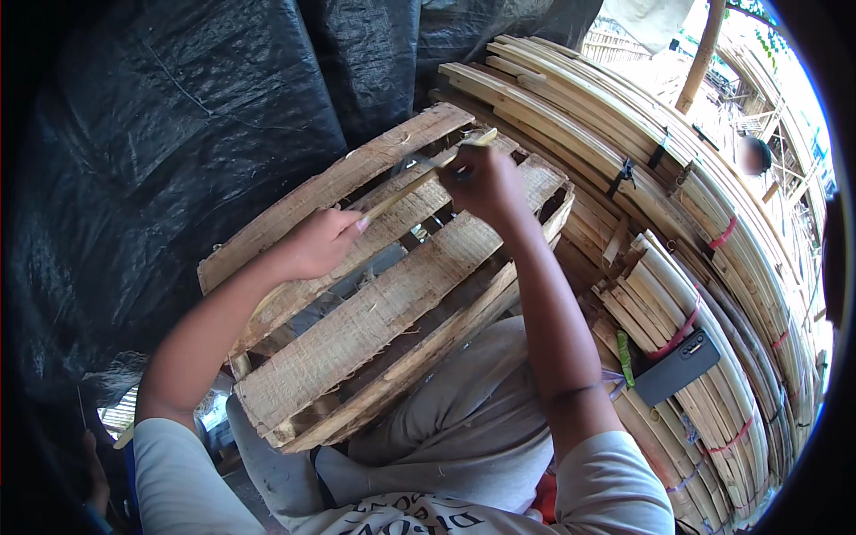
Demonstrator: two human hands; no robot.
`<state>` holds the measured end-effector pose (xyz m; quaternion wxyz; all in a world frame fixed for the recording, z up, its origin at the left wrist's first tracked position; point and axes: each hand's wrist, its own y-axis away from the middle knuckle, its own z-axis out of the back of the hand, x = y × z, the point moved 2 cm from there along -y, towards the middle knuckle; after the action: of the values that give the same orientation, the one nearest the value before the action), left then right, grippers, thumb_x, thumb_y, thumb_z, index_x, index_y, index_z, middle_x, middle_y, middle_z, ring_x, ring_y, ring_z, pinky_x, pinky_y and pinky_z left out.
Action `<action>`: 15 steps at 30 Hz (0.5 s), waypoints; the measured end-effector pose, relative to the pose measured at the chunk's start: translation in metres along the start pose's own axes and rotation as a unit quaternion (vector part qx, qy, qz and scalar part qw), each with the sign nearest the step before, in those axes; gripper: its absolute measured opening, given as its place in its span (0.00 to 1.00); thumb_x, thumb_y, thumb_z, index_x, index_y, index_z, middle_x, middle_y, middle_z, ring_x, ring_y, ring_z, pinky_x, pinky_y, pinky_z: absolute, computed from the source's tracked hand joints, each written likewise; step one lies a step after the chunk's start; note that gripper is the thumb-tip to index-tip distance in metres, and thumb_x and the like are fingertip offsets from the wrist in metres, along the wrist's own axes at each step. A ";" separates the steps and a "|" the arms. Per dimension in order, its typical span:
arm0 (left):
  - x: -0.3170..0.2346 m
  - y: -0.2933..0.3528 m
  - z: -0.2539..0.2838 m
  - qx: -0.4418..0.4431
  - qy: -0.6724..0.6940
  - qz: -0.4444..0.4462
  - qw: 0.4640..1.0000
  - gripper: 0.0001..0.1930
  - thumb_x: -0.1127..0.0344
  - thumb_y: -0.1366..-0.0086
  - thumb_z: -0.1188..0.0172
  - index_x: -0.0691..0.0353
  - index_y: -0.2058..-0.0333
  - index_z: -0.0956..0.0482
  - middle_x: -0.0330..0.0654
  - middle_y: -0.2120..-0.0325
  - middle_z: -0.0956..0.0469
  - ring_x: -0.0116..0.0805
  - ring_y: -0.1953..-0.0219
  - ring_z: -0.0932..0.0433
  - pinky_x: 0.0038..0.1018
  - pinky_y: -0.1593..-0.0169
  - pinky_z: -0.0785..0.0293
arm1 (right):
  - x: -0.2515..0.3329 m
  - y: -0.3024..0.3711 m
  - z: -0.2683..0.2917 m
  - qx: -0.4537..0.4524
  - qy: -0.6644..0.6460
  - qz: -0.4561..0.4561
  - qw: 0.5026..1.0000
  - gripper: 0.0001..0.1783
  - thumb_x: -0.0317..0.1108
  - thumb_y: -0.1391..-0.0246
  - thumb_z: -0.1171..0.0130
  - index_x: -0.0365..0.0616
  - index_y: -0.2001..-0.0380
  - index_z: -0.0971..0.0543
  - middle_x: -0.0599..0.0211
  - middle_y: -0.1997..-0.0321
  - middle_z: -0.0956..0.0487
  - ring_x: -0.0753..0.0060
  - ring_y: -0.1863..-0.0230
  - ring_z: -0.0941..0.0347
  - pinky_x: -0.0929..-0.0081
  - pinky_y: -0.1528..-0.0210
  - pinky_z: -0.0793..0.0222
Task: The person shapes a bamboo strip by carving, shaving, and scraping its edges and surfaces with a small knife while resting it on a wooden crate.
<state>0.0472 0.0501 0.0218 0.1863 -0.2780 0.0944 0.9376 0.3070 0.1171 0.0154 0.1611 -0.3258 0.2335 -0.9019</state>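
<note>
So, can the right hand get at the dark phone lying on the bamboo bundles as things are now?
Probably not at once: the right hand is closed on a knife over the wooden pallet. The path to the phone, beside that forearm, looks free.

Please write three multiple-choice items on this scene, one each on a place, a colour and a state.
1. Where does the dark flat phone lie?
A. on the bundled pale bamboo strips
B. on the slatted wooden pallet
C. on the person's lap

2. What colour is the plastic sheet behind the pallet?
A. blue
B. black
C. white

3. How is the thin bamboo stick held?
A. lying loose
B. in the left hand only
C. between the left hand and the right hand

Answers: 1 A, it rests on the strips at the right; 2 B, the sheet looks black; 3 C, each hand grips one end.
</note>
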 end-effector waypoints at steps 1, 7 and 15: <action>0.003 0.001 -0.001 0.000 0.021 0.001 1.000 0.18 0.61 0.21 0.53 0.71 0.66 0.28 0.51 0.81 0.33 0.37 0.78 0.37 0.38 0.65 0.31 | 0.012 0.006 -0.006 0.026 -0.055 0.021 0.998 0.15 0.44 0.48 0.29 0.44 0.76 0.16 0.63 0.82 0.19 0.63 0.78 0.20 0.68 0.73 0.27; 0.009 -0.004 -0.006 -0.036 -0.035 -0.055 0.997 0.14 0.62 0.23 0.50 0.69 0.64 0.26 0.53 0.80 0.29 0.40 0.78 0.33 0.38 0.66 0.30 | 0.005 -0.004 -0.014 0.060 -0.063 -0.012 0.996 0.11 0.38 0.50 0.31 0.42 0.77 0.17 0.53 0.78 0.19 0.48 0.72 0.19 0.59 0.67 0.25; -0.003 -0.007 0.002 -0.017 -0.003 -0.014 1.000 0.13 0.63 0.23 0.49 0.68 0.61 0.24 0.51 0.81 0.30 0.33 0.77 0.32 0.36 0.67 0.31 | -0.033 -0.010 -0.007 0.066 -0.094 -0.020 0.993 0.15 0.38 0.43 0.30 0.39 0.77 0.19 0.71 0.83 0.22 0.81 0.81 0.31 0.74 0.77 0.34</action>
<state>0.0514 0.0565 0.0241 0.1952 -0.2794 0.0737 0.9372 0.3249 0.1418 -0.0013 0.1850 -0.4025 0.1509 -0.8837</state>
